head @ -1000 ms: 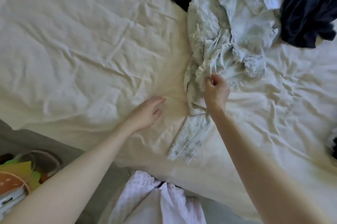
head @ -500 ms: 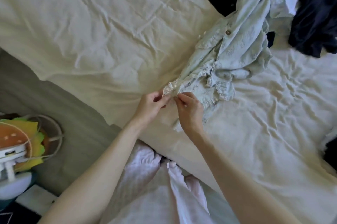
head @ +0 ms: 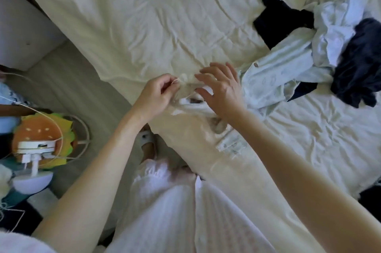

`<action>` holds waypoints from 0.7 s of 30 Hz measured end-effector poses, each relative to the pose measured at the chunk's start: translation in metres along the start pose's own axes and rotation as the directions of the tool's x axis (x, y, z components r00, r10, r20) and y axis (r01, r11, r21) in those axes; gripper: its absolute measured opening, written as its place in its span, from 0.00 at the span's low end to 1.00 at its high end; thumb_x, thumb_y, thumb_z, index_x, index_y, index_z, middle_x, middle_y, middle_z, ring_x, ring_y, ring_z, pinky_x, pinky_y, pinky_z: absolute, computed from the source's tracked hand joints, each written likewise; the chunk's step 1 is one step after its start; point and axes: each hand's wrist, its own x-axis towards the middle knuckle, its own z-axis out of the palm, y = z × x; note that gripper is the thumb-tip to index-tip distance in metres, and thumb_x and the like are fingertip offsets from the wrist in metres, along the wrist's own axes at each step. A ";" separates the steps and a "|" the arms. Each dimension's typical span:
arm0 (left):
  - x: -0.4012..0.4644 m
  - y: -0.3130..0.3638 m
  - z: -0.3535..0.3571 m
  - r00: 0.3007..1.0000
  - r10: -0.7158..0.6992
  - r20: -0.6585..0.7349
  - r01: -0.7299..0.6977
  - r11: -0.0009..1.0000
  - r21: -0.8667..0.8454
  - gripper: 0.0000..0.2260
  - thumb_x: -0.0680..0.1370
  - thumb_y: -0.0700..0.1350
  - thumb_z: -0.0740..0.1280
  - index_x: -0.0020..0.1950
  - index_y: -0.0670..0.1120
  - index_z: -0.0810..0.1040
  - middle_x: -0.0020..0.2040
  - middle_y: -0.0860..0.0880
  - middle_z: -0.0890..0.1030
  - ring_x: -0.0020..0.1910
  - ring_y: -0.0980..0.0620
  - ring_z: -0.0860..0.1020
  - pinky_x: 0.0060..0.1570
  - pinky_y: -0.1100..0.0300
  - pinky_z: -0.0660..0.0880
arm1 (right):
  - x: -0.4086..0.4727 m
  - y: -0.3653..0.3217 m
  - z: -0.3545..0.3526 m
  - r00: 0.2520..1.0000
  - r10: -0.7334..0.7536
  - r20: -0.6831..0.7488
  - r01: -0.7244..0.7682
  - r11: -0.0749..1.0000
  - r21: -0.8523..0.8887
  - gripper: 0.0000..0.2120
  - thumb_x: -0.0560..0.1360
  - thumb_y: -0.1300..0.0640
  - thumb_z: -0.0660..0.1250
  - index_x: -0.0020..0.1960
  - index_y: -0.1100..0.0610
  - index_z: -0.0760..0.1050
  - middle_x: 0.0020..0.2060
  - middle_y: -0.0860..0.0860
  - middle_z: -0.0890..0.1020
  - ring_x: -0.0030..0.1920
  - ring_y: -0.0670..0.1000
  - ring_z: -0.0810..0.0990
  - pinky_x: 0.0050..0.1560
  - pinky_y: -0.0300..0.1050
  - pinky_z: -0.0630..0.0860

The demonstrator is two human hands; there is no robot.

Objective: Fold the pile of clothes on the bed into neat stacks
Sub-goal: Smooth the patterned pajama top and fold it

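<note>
Near the bed's edge, the left hand [head: 155, 96] is pinching the frilled hem of the pale blue shirt [head: 274, 81] while the right hand [head: 221, 90] is hovering spread over it, a light, limp cloth probably best gripped at its corners.

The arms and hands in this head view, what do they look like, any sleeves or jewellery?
Both forearms are bare up to the frame's edge, no sleeves showing. The left hand and right hand carry no visible rings, watch or gloves. A pale pink-white garment shows below them.
</note>
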 end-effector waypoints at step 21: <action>0.064 -0.096 -0.131 0.895 -0.439 0.081 0.445 0.891 -0.086 0.23 0.74 0.49 0.71 0.67 0.48 0.71 0.61 0.51 0.75 0.60 0.51 0.73 0.57 0.60 0.70 | 0.181 -0.094 0.061 0.690 0.449 0.568 -0.722 0.375 0.581 0.07 0.71 0.59 0.72 0.34 0.55 0.81 0.31 0.47 0.83 0.35 0.48 0.83 0.36 0.41 0.79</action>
